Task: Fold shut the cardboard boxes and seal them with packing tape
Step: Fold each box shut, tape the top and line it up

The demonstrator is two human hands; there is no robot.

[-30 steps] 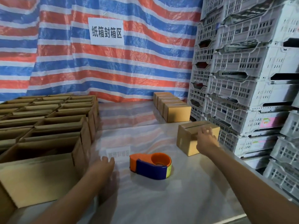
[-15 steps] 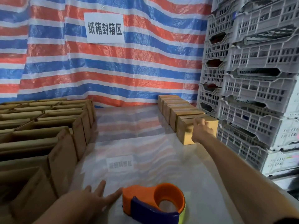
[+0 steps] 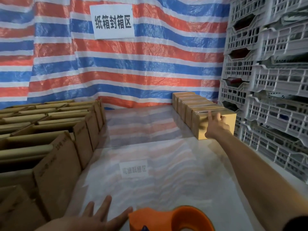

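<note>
A closed cardboard box (image 3: 199, 129) stands at the near end of a row of sealed boxes (image 3: 188, 104) on the right side of the white table (image 3: 150, 157). My right hand (image 3: 216, 125), arm stretched out, presses against its near face with straight fingers. An orange tape dispenser (image 3: 168, 219) lies at the bottom edge of the view. My left hand (image 3: 98, 215) rests flat on the table, fingers spread, just left of the dispenser. Several open boxes (image 3: 55, 135) with raised flaps fill the left side.
Stacked grey plastic crates (image 3: 270, 84) wall off the right side, close behind the sealed row. A striped red, white and blue tarp with a paper sign (image 3: 113, 21) hangs at the back.
My right hand has pushed the closed box away and to the right until it joined the sealed row. The view moved forward, so the dispenser and my left hand dropped to the bottom edge.
</note>
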